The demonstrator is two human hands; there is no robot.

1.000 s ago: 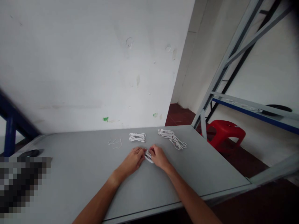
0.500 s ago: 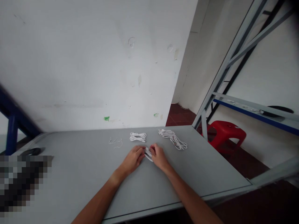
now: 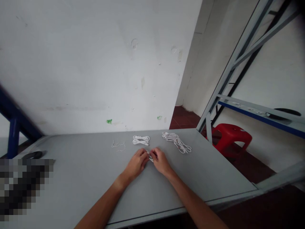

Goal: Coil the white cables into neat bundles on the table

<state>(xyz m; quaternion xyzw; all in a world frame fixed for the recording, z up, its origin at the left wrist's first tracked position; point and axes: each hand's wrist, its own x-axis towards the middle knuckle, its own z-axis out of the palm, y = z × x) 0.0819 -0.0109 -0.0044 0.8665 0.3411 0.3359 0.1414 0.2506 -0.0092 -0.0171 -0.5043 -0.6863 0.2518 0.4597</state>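
Note:
Near the middle of the grey table (image 3: 90, 184), a coiled white cable (image 3: 150, 157) is gripped between my two hands, mostly hidden by the fingers. My left hand (image 3: 138, 161) pinches its left side. On the other side, my right hand (image 3: 159, 159) has thumb and fingers closed on it. Just beyond lies a bundled white cable (image 3: 141, 140), folded into loops. Farther right is a longer heap of coiled white cables (image 3: 176, 142). Several short thin white ties (image 3: 118, 145) are scattered left of the bundle.
A white wall (image 3: 95, 63) rises behind the table's back edge. A dark round object (image 3: 33, 155) sits at the far left, by a blurred-out area. To the right stand a metal frame (image 3: 228, 76) and a red plastic stool (image 3: 232, 138).
My hands have drawn slightly closer together over the cable, and less of it shows between them. The other cables and ties lie as before.

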